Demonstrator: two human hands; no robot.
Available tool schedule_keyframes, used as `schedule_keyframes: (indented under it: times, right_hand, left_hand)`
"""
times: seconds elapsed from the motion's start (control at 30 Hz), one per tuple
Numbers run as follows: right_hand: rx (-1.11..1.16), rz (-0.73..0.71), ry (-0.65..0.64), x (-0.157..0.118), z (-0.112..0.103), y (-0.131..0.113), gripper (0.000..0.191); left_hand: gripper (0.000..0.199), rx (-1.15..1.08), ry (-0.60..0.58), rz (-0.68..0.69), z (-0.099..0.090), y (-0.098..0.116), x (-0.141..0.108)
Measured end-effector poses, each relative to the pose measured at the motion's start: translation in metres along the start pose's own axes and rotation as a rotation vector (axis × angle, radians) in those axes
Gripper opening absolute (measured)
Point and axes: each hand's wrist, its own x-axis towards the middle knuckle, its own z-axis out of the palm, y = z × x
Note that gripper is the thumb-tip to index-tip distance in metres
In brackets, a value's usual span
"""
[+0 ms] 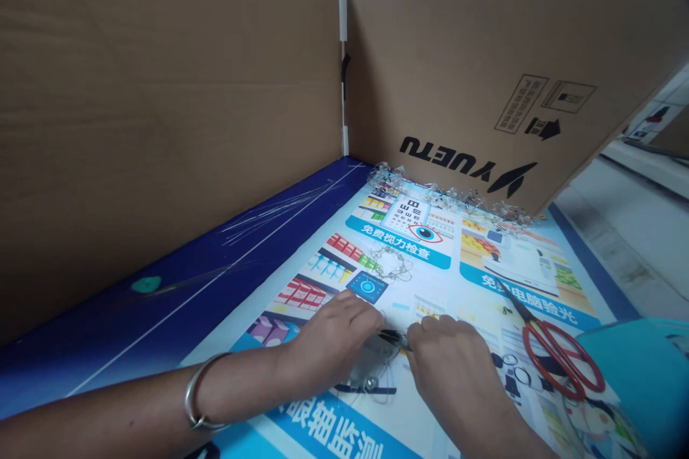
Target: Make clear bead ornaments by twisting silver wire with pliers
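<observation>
My left hand [334, 341] and my right hand [446, 366] meet low in the view over a printed poster [430, 287]. Both sets of fingers close around a small black piece [394, 337], apparently part of a pair of eyeglasses with a clear lens [371, 366]. A thin black arm [366, 389] lies below them. Beyond my hands lies a loose tangle of thin wire or clear strand [390, 262]. Red-handled scissors [560, 358] rest to the right of my right hand, blades pointing away. A metal bangle [197, 394] circles my left wrist.
Brown cardboard panels [161, 86] stand along the left and back, one printed YUETU [457, 165]. Crumpled clear plastic [446, 193] lies along the back panel's foot. A teal object [635, 387] sits at the lower right. A pale floor [629, 229] shows beyond the right edge.
</observation>
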Motion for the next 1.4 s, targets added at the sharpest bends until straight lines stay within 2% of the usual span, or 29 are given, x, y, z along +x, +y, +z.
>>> schedule_keyframes:
  times: [0.2,0.3,0.4,0.53,0.73,1.1,1.4]
  right_hand:
    - [0.017,0.004,0.006,-0.003,0.0,0.0,0.006]
    - [0.084,-0.054,0.01,-0.005,-0.002,0.01,0.005]
    - [0.209,-0.112,-0.068,-0.007,-0.004,0.025,0.007]
    - [0.228,0.002,-0.063,-0.003,-0.002,0.036,0.013]
    - [0.156,-0.028,-0.072,0.001,0.004,0.03,0.008]
    - [0.067,-0.094,-0.03,0.003,0.001,0.02,0.011]
    - [0.005,-0.091,-0.113,0.007,-0.005,0.015,0.015]
  left_hand:
    - [0.018,-0.008,0.003,-0.028,0.001,-0.001,0.0]
    - [0.016,-0.054,0.006,-0.078,-0.001,-0.003,0.0]
    - [0.015,-0.124,0.033,-0.1,-0.004,-0.006,0.002]
    - [0.015,-0.218,0.049,-0.07,-0.007,-0.007,0.004]
    - [0.015,-0.293,-0.019,-0.014,-0.01,-0.005,0.006]
    - [0.014,-0.298,-0.017,0.006,-0.006,-0.003,0.008]
    - [0.017,-0.268,-0.039,-0.022,-0.005,-0.001,0.007]
